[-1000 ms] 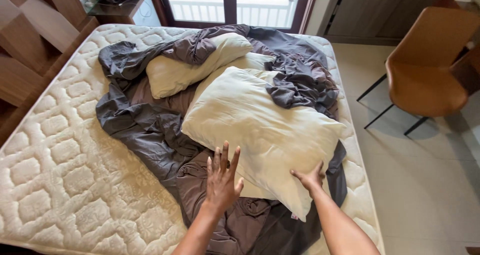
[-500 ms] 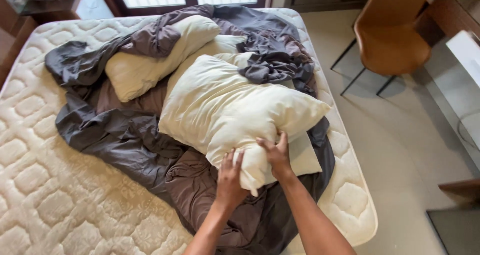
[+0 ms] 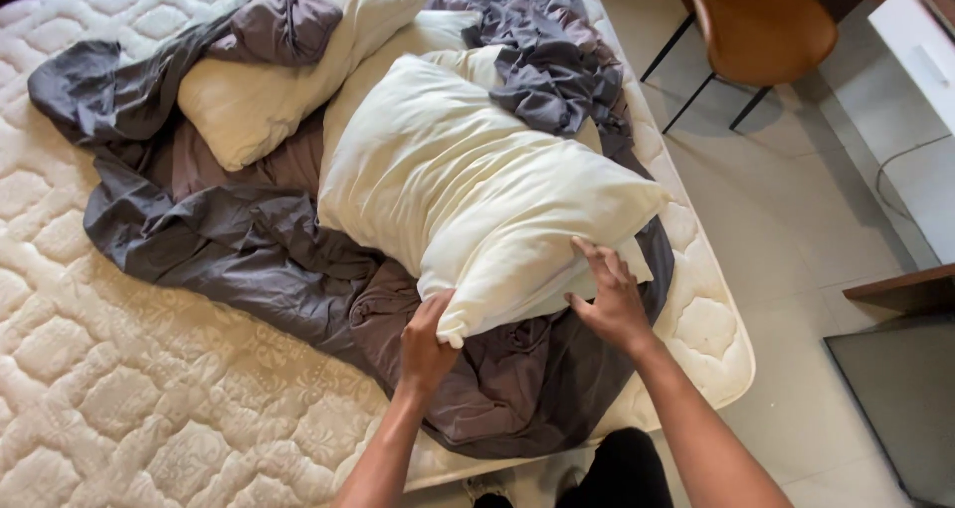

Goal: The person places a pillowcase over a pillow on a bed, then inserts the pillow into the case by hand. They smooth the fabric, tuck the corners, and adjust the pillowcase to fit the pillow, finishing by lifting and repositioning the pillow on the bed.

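left hand [image 3: 426, 347]: we have it clamped on the near corner of the big cream pillow [image 3: 477, 190], fingers tucked under the fabric
right hand [image 3: 609, 299]: fingers spread, pressed flat on the pillow's near right edge, gripping lightly; thumb side hidden
pillow: lies diagonally over the grey sheet [image 3: 249, 239], near end at our hands, far end under a bunched grey fold
second pillow [image 3: 288, 65]: further left, partly wrapped in the same sheet, apart from ours
third pillow: edge shows beneath the big one
mattress [image 3: 109, 379]: quilted, bare, sheet crumpled mid-bed
chair [image 3: 761, 20]: brown, on tiled floor [image 3: 796, 219] right of the bed
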